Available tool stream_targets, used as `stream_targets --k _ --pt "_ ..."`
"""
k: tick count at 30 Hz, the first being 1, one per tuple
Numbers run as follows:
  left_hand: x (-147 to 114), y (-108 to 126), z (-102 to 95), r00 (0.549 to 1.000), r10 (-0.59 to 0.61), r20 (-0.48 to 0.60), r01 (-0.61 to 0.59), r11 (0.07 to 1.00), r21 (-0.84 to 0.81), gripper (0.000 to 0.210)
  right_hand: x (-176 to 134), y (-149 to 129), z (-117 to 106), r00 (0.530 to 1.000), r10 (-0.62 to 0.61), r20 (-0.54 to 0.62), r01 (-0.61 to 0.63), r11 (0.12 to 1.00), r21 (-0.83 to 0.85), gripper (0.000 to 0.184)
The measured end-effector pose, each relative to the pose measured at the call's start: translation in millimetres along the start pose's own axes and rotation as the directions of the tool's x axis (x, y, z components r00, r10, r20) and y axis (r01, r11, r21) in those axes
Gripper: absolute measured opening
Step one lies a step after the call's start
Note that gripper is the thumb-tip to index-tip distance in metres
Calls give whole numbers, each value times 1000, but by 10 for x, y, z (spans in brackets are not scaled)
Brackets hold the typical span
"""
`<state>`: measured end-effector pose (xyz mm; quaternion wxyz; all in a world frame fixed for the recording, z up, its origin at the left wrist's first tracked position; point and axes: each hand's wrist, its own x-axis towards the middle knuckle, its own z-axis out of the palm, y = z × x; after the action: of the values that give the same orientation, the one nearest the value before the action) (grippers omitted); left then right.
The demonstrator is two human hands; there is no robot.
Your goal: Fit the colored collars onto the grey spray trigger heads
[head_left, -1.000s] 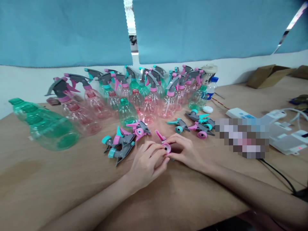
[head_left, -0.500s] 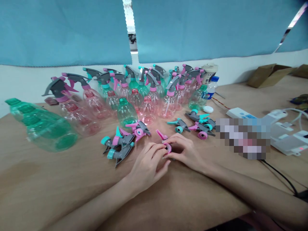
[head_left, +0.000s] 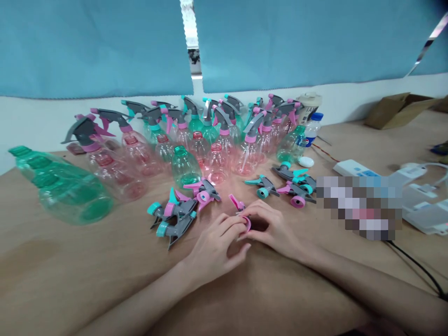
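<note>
Right hand (head_left: 271,225) grasps spray head (head_left: 237,203) in front of bottles (head_left: 217,164), near loose heads (head_left: 180,216). Left hand (head_left: 217,242) at pink collar (head_left: 249,224); fingers (head_left: 233,226) partly hide contact, so I cannot tell its grip.

Pink spray head (head_left: 238,203): body mostly hidden by my left hand (head_left: 219,245) and right hand (head_left: 275,228); inside of its collar (head_left: 248,224) not readable. Both my forearms (head_left: 140,298) cut off by frame edges. Pixelated patch (head_left: 364,205) masks whatever lies there. Black cable (head_left: 416,263) exits right. White cup (head_left: 310,100): lower part behind blue-capped bottle (head_left: 313,128), lettering partly covered.
</note>
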<state>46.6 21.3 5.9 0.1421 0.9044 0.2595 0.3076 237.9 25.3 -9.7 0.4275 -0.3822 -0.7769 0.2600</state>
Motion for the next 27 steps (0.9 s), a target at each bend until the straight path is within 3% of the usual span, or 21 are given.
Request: stream_targets --k 5,9,13,17,23,27 --pt "-36 -16 -40 992 -67 -111 57 994 -92 17 -3 12 10 998 39 -39 -39 999 9 22" --pt "-59 -18 -79 950 -205 -235 180 976 -123 14 3 9 7 992 86 -97 -81 995 54 27" --pt "-43 -22 -87 910 -327 -255 296 943 -154 17 44 -13 -40 981 137 -140 -121 986 117 25" --pt "-21 -30 -74 900 -349 -259 321 936 -145 18 107 -42 -150 959 222 -174 -177 954 240 21" --pt "-3 -56 -86 898 -353 -262 341 936 -90 17 134 -40 -606 878 410 -246 -318 886 338 30" --pt "18 -86 -107 896 -366 -250 363 930 -59 17 137 51 -1045 853 413 -318 -356 907 223 32"
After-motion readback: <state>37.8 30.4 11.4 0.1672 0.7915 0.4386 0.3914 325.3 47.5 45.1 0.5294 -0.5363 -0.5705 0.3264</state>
